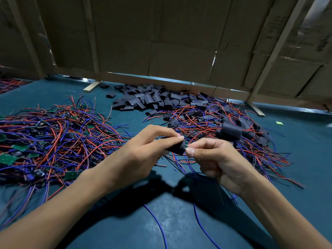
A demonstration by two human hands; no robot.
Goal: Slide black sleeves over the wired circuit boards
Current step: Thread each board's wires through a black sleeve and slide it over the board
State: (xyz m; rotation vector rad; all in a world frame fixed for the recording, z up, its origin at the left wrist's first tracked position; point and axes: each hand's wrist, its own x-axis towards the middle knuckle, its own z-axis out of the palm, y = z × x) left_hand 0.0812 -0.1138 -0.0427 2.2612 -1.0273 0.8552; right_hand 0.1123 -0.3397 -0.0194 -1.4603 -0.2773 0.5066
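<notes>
My left hand (143, 151) pinches a black sleeve (177, 148) between thumb and fingers above the table's middle. My right hand (219, 162) pinches the end of a small green circuit board (186, 146) right at the sleeve's open mouth; most of the board is hidden. Blue wires (201, 225) trail from my hands toward the near edge. A pile of bare green boards with red and blue wires (53, 141) lies to the left. Loose black sleeves (143, 99) are heaped at the back centre. Sleeved boards with wires (230, 132) are piled to the right.
The table has a teal mat (179, 212). A cardboard screen on wooden frames (161, 42) closes off the back, with wooden feet (92, 86) resting on the mat. A small green scrap (279, 123) lies at the far right.
</notes>
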